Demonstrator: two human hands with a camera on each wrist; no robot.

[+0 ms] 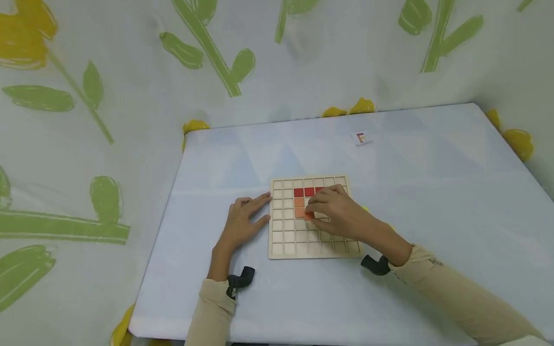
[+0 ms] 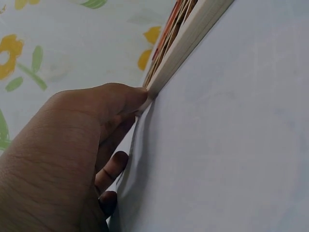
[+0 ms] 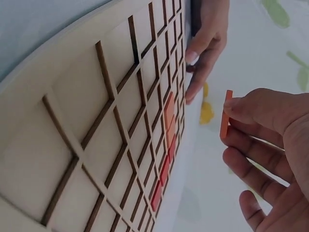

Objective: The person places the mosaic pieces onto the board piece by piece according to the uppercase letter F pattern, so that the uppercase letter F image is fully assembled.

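A wooden grid board (image 1: 289, 236) lies flat on the table. Three red tiles (image 1: 309, 191) sit side by side in one row of its cells, and two orange tiles (image 1: 299, 207) fill cells below the leftmost red one. Between thumb and fingers my right hand (image 1: 342, 211) pinches another orange tile (image 3: 225, 114), held above the board in the right wrist view. At the board's left edge is my left hand (image 1: 244, 218), its fingertips touching the side; in the left wrist view the thumb (image 2: 126, 98) rests along the wooden edge.
Toward the back of the table lies a small card (image 1: 361, 138) printed with a coloured grid pattern. Something yellow (image 1: 365, 208) shows partly from behind the right forearm. The patterned wall (image 1: 143, 72) rises at the table's back and left.
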